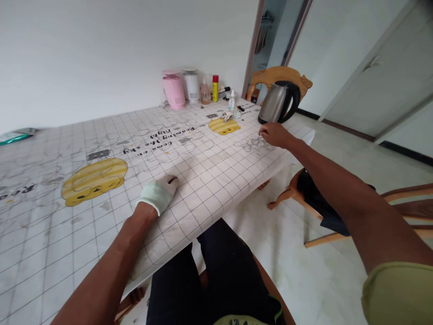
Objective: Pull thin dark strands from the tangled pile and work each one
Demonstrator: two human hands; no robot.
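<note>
My left hand [162, 192] wears a white glove with a pale green cuff. It rests on the patterned tablecloth [206, 178] with its fingers curled in, and nothing shows in them. My bare right hand [273, 134] is closed over the table's right end, fingertips pressed together; whatever they may hold is too small to make out. Just left of it lies a loose tangle of thin grey strands [255, 144]. A steel kettle [272, 101] with a black handle stands right behind that hand. Farther back, a crumpled white glove [231, 116] lies on the cloth.
Along the wall stand a pink canister [174, 92], a white canister [191, 85], a pinkish bottle [204, 94], a yellow can with red cap [215, 89] and a small dropper bottle [232, 100]. A green packet [16, 136] lies far left. Wooden chairs [294, 189] flank the right end.
</note>
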